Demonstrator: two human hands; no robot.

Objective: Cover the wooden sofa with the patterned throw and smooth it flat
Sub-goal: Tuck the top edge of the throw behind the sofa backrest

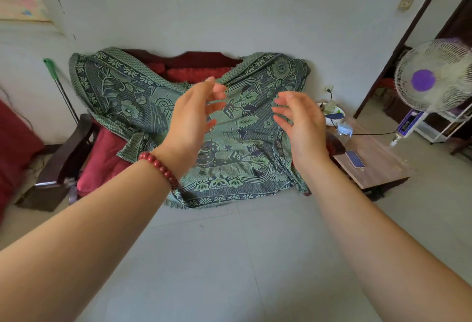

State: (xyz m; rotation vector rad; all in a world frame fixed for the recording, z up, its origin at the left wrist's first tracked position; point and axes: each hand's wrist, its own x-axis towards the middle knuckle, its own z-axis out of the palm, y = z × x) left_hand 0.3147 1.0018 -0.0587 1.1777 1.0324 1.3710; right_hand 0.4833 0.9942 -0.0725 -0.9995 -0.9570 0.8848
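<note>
The green and blue patterned throw (143,102) lies loosely over the dark wooden sofa (194,59) against the far wall. It sags in the middle, so the red backrest cushion (194,72) shows, and a red seat cushion (104,160) is bare at the left. The throw's lower edge hangs to the floor. My left hand (194,117), with a red bead bracelet on its wrist, and my right hand (298,122) are raised in front of the throw. Both have fingers spread and hold nothing.
A dark wooden armchair (69,158) stands left of the sofa, with a green-handled mop (55,76) leaning on the wall. A wooden side table (378,165) with a phone and bottles sits at the right. A standing fan (431,79) is beyond it. Pale tile floor (242,257) lies in front.
</note>
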